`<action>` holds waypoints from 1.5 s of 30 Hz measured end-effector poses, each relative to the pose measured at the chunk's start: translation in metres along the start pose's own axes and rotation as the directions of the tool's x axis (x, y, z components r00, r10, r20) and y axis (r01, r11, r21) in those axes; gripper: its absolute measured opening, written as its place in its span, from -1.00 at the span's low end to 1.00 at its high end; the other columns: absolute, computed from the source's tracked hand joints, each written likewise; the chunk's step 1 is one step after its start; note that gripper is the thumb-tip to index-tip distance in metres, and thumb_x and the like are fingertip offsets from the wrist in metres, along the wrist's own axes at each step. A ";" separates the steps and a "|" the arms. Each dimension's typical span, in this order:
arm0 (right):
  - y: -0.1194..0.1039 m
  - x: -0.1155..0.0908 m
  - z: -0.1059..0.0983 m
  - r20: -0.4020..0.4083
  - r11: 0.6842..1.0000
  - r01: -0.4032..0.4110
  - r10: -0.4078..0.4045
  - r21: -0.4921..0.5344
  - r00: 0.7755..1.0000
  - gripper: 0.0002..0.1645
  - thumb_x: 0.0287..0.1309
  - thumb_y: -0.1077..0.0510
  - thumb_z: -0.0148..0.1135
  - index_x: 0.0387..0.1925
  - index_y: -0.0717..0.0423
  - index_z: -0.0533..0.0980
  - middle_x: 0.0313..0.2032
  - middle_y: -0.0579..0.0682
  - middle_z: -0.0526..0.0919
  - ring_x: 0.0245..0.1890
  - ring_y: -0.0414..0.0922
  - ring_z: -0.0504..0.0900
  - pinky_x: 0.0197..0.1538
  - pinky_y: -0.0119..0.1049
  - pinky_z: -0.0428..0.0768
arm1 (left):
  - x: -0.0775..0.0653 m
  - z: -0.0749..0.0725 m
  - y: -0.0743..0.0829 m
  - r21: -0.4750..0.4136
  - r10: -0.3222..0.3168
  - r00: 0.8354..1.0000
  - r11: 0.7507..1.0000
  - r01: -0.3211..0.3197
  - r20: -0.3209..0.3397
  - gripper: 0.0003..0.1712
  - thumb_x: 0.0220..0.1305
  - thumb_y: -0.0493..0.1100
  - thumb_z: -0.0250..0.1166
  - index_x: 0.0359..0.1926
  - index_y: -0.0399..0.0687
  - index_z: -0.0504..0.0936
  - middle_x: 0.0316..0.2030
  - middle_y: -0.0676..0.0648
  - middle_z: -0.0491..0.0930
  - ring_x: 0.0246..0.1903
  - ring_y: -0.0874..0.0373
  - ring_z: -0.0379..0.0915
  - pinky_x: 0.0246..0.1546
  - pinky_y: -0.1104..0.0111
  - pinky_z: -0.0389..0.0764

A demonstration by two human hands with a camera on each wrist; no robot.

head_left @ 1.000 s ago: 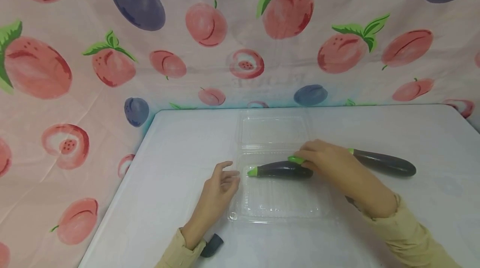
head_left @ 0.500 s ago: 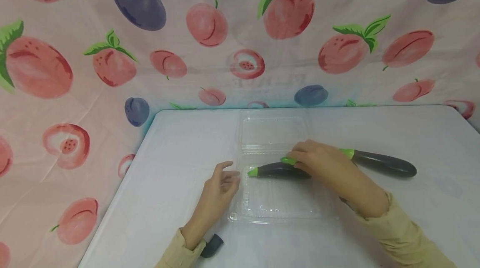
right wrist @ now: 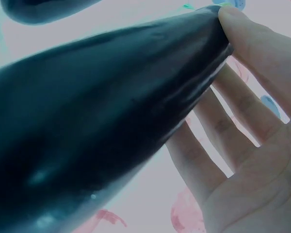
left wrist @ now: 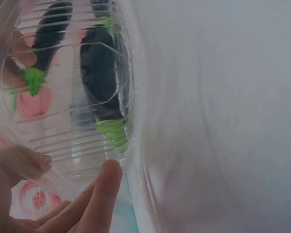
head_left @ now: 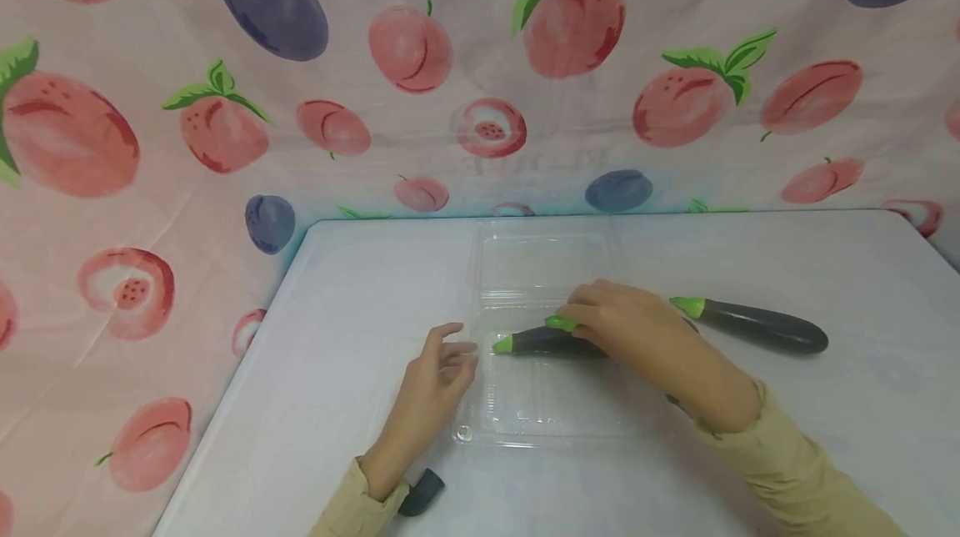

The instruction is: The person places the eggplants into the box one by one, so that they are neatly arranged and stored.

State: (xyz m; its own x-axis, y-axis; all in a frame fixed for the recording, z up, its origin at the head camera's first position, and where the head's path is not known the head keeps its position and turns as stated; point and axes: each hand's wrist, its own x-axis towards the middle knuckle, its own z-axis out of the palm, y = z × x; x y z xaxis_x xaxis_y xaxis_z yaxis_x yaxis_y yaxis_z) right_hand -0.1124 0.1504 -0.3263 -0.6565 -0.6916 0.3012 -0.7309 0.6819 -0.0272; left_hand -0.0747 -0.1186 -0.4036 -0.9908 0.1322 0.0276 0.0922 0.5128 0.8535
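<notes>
My right hand (head_left: 637,320) pinches an eggplant (right wrist: 111,102) near its green stem end; in the head view most of its dark body is hidden under the hand. Below it, a second eggplant (head_left: 536,340) lies across the hinged clear plastic box (head_left: 540,437), green tip to the left. At the box's left rim rests my left hand (head_left: 431,391), fingers loosely extended. Its thumb shows through the plastic in the left wrist view, while a fingertip is right at the box wall. A third eggplant (head_left: 757,327) lies on the table to the right.
The box's clear lid (head_left: 547,262) lies opened back toward the far edge of the white table (head_left: 360,278). A small dark piece (head_left: 422,493) shows beside the left sleeve. A fruit-print cloth (head_left: 420,120) hangs behind the table.
The right hand has moved left with its eggplant, covering more of the eggplant in the box. More of the third eggplant's green end now shows. The left hand stays put.
</notes>
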 end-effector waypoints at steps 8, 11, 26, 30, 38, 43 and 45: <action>-0.006 0.006 -0.001 0.076 0.999 -0.034 0.032 0.015 0.997 -0.67 0.00 0.21 0.52 -0.13 -0.01 0.70 -0.22 -0.10 0.70 -0.19 -0.14 0.65 -0.09 -0.26 0.71 | 0.000 0.000 0.001 0.003 0.003 1.000 1.000 -0.003 0.000 -0.45 0.43 -0.15 0.19 0.35 -0.13 0.28 0.06 -0.14 0.66 0.00 0.02 0.65 0.05 0.12 0.66; -0.009 0.008 -0.001 0.089 0.999 -0.032 0.031 0.014 0.996 -0.68 0.01 0.20 0.52 -0.13 -0.02 0.69 -0.22 -0.10 0.71 -0.18 -0.15 0.66 -0.07 -0.26 0.71 | 0.000 0.000 0.000 0.004 0.002 1.000 1.000 -0.002 0.001 -0.46 0.43 -0.15 0.19 0.35 -0.13 0.28 0.06 -0.14 0.66 0.00 0.03 0.65 0.05 0.13 0.66; -0.017 0.013 0.005 0.075 1.000 0.006 -0.006 0.007 0.997 -0.69 0.01 0.17 0.52 -0.14 -0.01 0.69 -0.23 -0.11 0.71 -0.18 -0.16 0.66 -0.06 -0.26 0.71 | -0.001 0.000 0.000 0.013 0.011 1.000 1.000 -0.011 -0.005 -0.46 0.43 -0.16 0.19 0.35 -0.13 0.29 0.05 -0.13 0.67 -0.01 0.03 0.65 0.06 0.11 0.66; -0.018 0.014 0.006 0.050 1.000 0.027 -0.027 0.003 0.998 -0.71 0.00 0.17 0.53 -0.17 0.00 0.70 -0.25 -0.10 0.71 -0.20 -0.16 0.66 -0.09 -0.27 0.71 | -0.001 0.000 0.000 0.014 0.016 1.000 1.000 -0.015 -0.006 -0.47 0.43 -0.16 0.19 0.34 -0.13 0.29 0.05 -0.14 0.67 -0.01 0.03 0.66 0.04 0.13 0.67; -0.021 0.017 0.008 0.063 1.000 0.021 -0.022 0.011 0.998 -0.71 0.01 0.15 0.52 -0.16 0.00 0.70 -0.24 -0.11 0.71 -0.21 -0.17 0.66 -0.09 -0.28 0.71 | 0.001 0.001 -0.002 -0.004 0.009 1.000 1.000 -0.009 0.005 -0.47 0.44 -0.14 0.18 0.35 -0.12 0.28 0.06 -0.16 0.66 0.00 0.02 0.65 0.06 0.11 0.66; -0.024 0.018 0.009 0.063 1.000 0.025 -0.026 0.018 0.998 -0.71 0.02 0.15 0.52 -0.16 -0.01 0.70 -0.24 -0.11 0.71 -0.22 -0.17 0.65 -0.09 -0.28 0.71 | 0.000 0.000 -0.001 0.000 0.003 1.000 1.000 -0.003 0.004 -0.46 0.44 -0.15 0.18 0.35 -0.12 0.28 0.06 -0.15 0.66 -0.01 0.02 0.65 0.05 0.13 0.67; -0.024 0.018 0.010 0.066 0.999 0.029 -0.030 0.024 0.997 -0.71 0.02 0.15 0.52 -0.16 -0.01 0.70 -0.24 -0.11 0.71 -0.21 -0.17 0.65 -0.08 -0.27 0.71 | 0.000 0.000 -0.001 0.006 0.001 1.000 1.000 -0.001 0.003 -0.46 0.43 -0.15 0.19 0.35 -0.12 0.28 0.06 -0.15 0.66 -0.01 0.03 0.66 0.04 0.13 0.67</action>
State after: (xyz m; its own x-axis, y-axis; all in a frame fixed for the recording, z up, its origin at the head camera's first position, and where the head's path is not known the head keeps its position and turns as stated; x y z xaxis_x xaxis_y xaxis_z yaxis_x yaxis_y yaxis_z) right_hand -0.1084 0.1193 -0.3293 -0.6450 -0.7262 0.2380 -0.7538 0.6558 -0.0418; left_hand -0.0746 -0.1191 -0.4047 -0.9905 0.1351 0.0269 0.0937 0.5174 0.8506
